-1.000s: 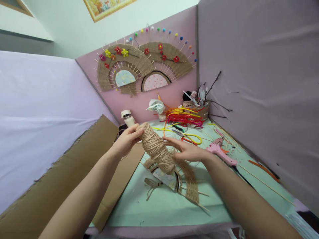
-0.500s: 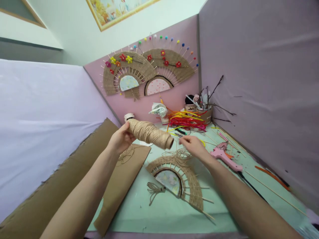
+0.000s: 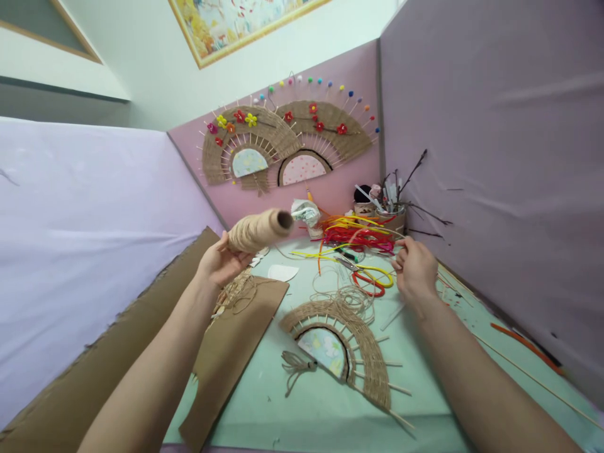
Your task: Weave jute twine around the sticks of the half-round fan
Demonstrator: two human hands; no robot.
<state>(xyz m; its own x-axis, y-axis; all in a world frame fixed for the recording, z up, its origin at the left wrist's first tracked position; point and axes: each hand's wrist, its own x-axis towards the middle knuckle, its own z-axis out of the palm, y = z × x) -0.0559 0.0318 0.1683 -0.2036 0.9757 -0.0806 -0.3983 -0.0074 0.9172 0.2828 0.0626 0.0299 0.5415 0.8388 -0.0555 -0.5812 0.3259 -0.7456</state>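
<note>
My left hand (image 3: 224,261) holds a large spool of tan twine (image 3: 255,231) above the table, its hollow end tilted up to the right. To the right, my right hand (image 3: 414,264) is closed in a pinch on a thin strand of twine. Between and below the hands lies a woven half-round fan (image 3: 372,358) with a pale patterned centre (image 3: 323,352), sticks poking out on its right side. Loose loops of twine (image 3: 352,303) lie along its upper edge. A small twine tassel (image 3: 298,363) rests at its left.
Yellow-and-red-handled scissors (image 3: 372,280) lie behind the fan, near red and yellow pipe cleaners (image 3: 358,234). Brown cardboard (image 3: 240,352) lies at the left. Pots with twigs (image 3: 391,220) stand at the back, below two decorated fans (image 3: 252,132) on a pink board.
My right hand has moved away to the right, pulling the strand. The spool has turned, its hollow end now higher and farther left. The scissors have come into fuller view.
</note>
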